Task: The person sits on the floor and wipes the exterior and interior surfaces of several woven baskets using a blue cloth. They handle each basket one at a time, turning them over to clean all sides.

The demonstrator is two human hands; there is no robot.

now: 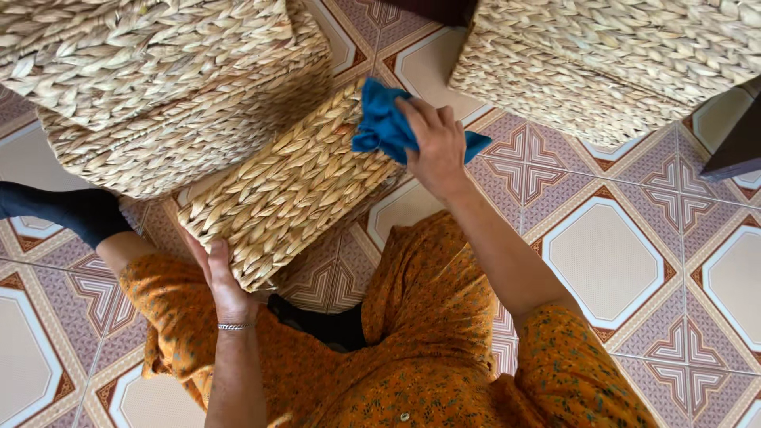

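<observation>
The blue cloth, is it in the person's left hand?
No, the right hand presses the blue cloth to the woven basket, while the left hand steadies the basket's near end.

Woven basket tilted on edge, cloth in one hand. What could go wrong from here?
1. The woven basket stands tilted, steadied only by the left hand at its lower end; it could slip on the tiled floor.
2. The right hand presses the blue cloth on the upper end; the cloth may snag in the coarse weave.
3. The larger basket sits close and could be bumped.
</observation>
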